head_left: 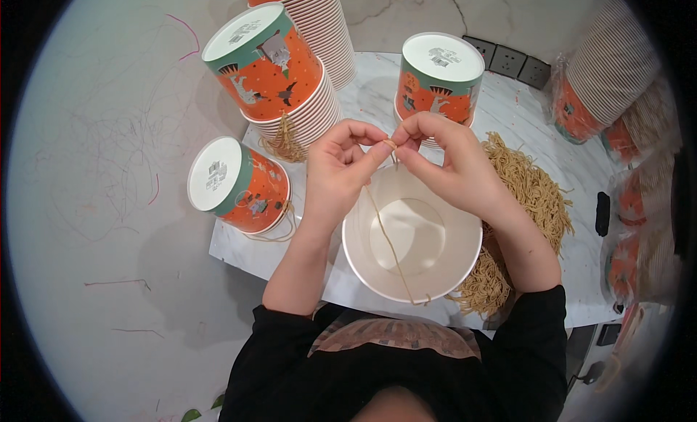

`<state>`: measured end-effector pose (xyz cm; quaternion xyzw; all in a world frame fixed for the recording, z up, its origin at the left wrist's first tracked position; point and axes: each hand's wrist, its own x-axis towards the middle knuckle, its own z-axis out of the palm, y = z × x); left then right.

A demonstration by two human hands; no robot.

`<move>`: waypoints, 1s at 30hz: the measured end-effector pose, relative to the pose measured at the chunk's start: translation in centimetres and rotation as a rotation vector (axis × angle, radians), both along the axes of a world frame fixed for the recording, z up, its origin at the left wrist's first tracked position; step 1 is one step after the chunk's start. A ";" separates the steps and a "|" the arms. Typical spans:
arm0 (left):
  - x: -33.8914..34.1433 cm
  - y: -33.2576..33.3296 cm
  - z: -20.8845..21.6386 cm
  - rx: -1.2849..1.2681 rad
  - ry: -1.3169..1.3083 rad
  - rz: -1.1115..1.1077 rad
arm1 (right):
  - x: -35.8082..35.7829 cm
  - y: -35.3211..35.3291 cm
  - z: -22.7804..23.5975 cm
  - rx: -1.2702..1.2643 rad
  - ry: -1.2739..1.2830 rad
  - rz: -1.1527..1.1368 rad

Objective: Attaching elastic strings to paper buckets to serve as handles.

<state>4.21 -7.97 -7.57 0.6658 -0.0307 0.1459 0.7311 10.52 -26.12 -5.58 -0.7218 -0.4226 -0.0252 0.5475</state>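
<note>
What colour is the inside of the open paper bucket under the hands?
Plain white inside, seen in the head view.

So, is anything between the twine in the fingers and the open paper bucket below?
Nothing visible. Both hands, left hand and right hand, pinch the twine, which hangs straight into the white bucket.

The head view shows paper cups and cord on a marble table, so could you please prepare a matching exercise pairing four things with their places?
Things:
1. open white paper cup
2. thin tan cord
3. heap of tan cords
4. small black object

Places:
A. pinched between the left hand and right hand
B. upright below both hands
C. near the table's right edge
D. under the right forearm

Pairs: 1-B, 2-A, 3-D, 4-C
</note>
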 end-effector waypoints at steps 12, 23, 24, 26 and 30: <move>-0.2 0.5 0.1 0.020 0.009 -0.027 | 0.5 -0.4 -0.1 -0.111 0.150 0.007; -0.6 0.8 0.4 0.084 -0.020 -0.031 | 0.5 -0.3 0.0 -0.047 0.257 0.075; -0.6 0.8 0.4 0.085 -0.020 -0.027 | 0.3 -0.2 0.1 -0.049 0.205 0.050; -0.6 1.1 0.2 0.134 0.004 -0.032 | -0.1 -0.1 0.3 -0.065 0.090 0.013; -0.6 1.4 0.2 0.108 0.053 -0.056 | -0.1 0.1 0.1 -0.097 -0.098 -0.061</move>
